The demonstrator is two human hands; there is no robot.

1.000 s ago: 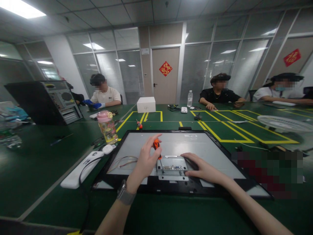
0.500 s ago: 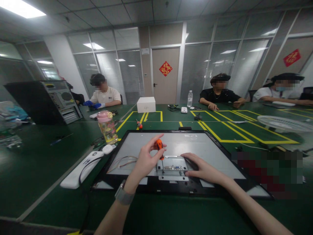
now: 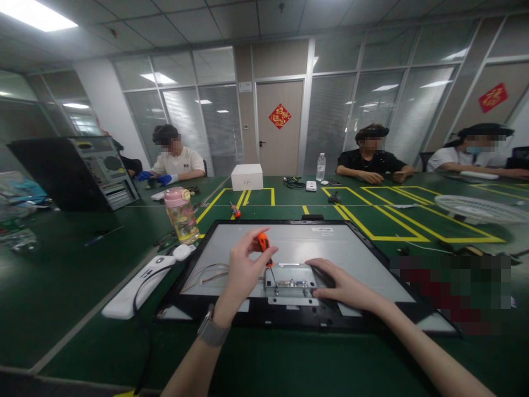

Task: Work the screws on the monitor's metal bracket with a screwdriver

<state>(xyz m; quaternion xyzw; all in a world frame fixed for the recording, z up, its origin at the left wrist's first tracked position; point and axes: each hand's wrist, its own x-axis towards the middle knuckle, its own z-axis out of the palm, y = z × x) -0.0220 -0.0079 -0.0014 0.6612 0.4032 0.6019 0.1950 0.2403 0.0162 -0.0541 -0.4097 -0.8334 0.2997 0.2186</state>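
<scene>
Gripped in left hand (image 3: 243, 264), orange-and-black screwdriver (image 3: 263, 241), centre of frame, shaft slanted down to metal box (image 3: 291, 272), lower centre, box clasped at right end by right hand (image 3: 341, 285), flat panel (image 3: 359, 259) laid beneath

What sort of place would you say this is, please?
It looks like an office room used for electronics work: glass partitions line the far side, a black computer case sits on the green table, and the left hand holds an orange screwdriver at a metal bracket.
</scene>
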